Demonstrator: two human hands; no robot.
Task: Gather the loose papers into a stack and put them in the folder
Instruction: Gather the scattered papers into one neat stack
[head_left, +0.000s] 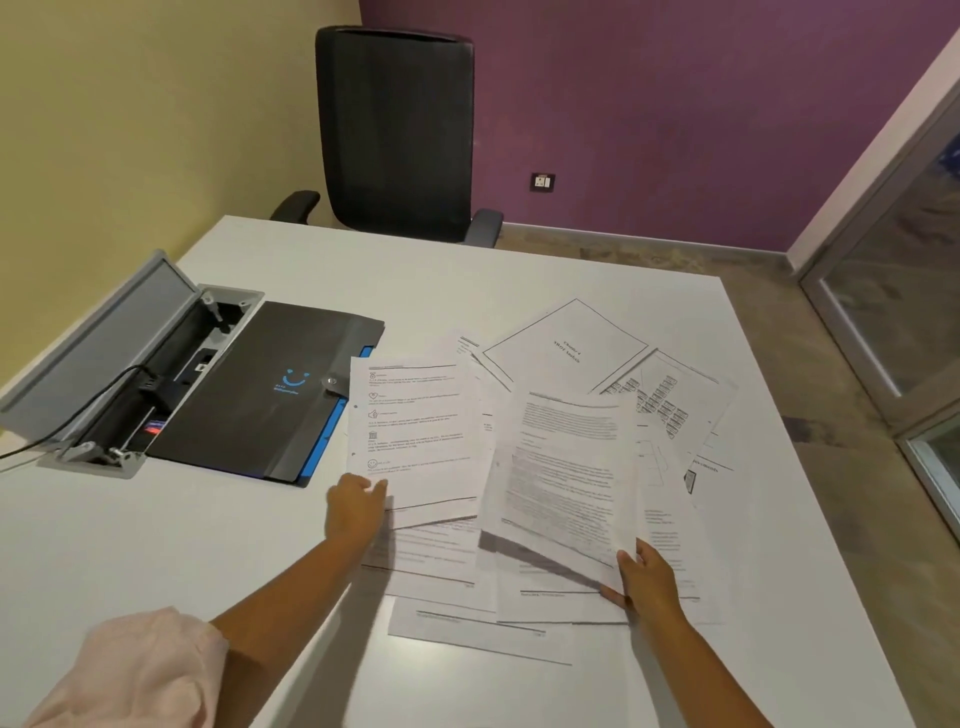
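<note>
The left hand (353, 512) pinches one sheet (415, 436) at centre; the right hand (647, 577) grasps another sheet (563, 467), lifting both to stack them.

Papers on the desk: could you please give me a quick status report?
Left hand pinches one sheet; right hand grips another. Remaining papers lie scattered, unstacked. Folder closed, partly over the open cable box.

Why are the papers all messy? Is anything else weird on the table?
The papers lie fanned and crooked across the table, not yet stacked. The folder half covers an open cable box.
</note>
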